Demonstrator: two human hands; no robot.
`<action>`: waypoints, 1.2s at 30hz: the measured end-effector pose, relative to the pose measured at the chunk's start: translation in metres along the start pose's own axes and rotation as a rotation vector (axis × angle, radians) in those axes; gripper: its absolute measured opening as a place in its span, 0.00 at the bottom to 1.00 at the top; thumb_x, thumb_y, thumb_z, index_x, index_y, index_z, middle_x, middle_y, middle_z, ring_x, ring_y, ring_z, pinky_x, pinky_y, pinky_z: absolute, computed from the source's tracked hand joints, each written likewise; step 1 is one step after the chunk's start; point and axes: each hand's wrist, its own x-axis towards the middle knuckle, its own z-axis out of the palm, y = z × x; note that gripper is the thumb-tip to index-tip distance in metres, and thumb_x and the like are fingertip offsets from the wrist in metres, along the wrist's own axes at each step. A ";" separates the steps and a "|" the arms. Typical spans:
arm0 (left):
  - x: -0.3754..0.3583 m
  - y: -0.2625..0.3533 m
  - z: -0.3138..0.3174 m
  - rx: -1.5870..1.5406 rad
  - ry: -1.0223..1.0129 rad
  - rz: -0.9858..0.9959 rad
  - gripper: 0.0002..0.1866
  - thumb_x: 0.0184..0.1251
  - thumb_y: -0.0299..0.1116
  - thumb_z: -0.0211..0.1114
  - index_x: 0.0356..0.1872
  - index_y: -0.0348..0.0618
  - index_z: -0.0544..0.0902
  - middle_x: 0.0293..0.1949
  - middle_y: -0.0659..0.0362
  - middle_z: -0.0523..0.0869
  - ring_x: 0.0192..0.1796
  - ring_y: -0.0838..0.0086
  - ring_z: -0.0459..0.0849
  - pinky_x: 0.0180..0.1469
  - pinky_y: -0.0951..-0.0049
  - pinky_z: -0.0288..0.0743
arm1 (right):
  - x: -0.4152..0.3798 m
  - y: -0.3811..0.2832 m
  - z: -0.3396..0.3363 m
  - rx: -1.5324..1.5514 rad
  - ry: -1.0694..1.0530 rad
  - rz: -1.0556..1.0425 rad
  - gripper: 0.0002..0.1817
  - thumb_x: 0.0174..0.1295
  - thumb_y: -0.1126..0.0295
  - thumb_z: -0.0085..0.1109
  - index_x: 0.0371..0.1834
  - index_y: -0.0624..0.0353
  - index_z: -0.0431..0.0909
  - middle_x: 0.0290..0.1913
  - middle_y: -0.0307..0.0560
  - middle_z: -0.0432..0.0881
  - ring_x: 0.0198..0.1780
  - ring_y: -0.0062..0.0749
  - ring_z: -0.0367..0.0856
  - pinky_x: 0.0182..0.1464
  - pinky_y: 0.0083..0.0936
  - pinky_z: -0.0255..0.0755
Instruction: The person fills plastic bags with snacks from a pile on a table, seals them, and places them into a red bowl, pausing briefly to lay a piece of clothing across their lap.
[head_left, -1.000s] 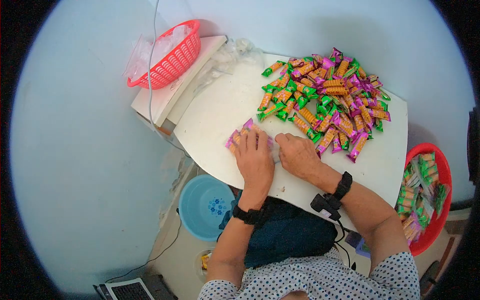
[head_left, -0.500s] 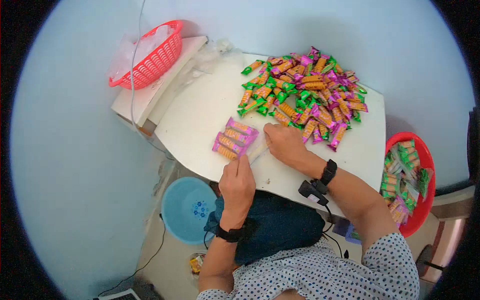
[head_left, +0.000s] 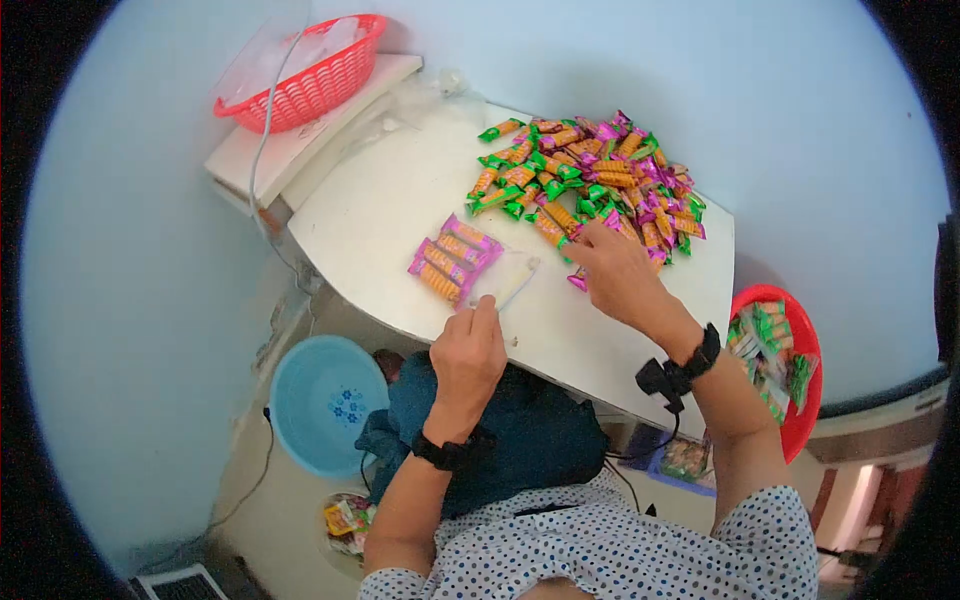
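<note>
A clear plastic bag (head_left: 518, 275) lies on the white table with several purple-wrapped biscuit packets (head_left: 455, 262) side by side in it. My left hand (head_left: 468, 350) pinches the bag's near edge between thumb and fingers. At the front of a heap of green- and purple-wrapped biscuit packets (head_left: 610, 170) is my right hand (head_left: 625, 275), its fingers curled down among the nearest ones. Whether a packet is between those fingertips is hidden. Both wrists wear black straps.
A red basket (head_left: 325, 90) with clear bags stands on a white ledge (head_left: 300, 135) at the upper left. Below the table are a blue basin (head_left: 325, 405) and, at right, a red tub (head_left: 800, 420) with bagged packets. A grey cable (head_left: 262, 165) hangs at left.
My right hand has let go of the bag's open end and moved right to the heap. My left hand still grips the bag. The whole view has shifted slightly.
</note>
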 end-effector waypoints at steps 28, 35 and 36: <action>-0.011 0.032 -0.006 0.064 -0.109 -0.027 0.04 0.59 0.24 0.59 0.35 0.42 0.75 0.26 0.56 0.74 0.30 0.63 0.81 0.30 0.66 0.78 | -0.078 -0.030 -0.005 1.489 -0.071 0.817 0.14 0.64 0.74 0.62 0.52 0.66 0.81 0.32 0.45 0.86 0.21 0.19 0.78 0.22 0.17 0.71; -0.007 0.035 -0.008 -0.069 -0.001 -0.079 0.05 0.62 0.26 0.66 0.33 0.43 0.77 0.24 0.54 0.76 0.26 0.58 0.81 0.25 0.61 0.76 | -0.056 -0.046 0.008 1.639 -0.068 0.791 0.16 0.65 0.74 0.61 0.54 0.66 0.75 0.38 0.49 0.86 0.21 0.21 0.78 0.19 0.18 0.70; -0.006 0.035 -0.009 -0.087 0.001 -0.077 0.05 0.61 0.26 0.66 0.33 0.43 0.77 0.24 0.54 0.76 0.26 0.58 0.81 0.25 0.61 0.76 | -0.052 -0.048 0.010 1.641 -0.076 0.793 0.15 0.64 0.74 0.62 0.52 0.66 0.75 0.37 0.49 0.86 0.20 0.22 0.78 0.19 0.19 0.69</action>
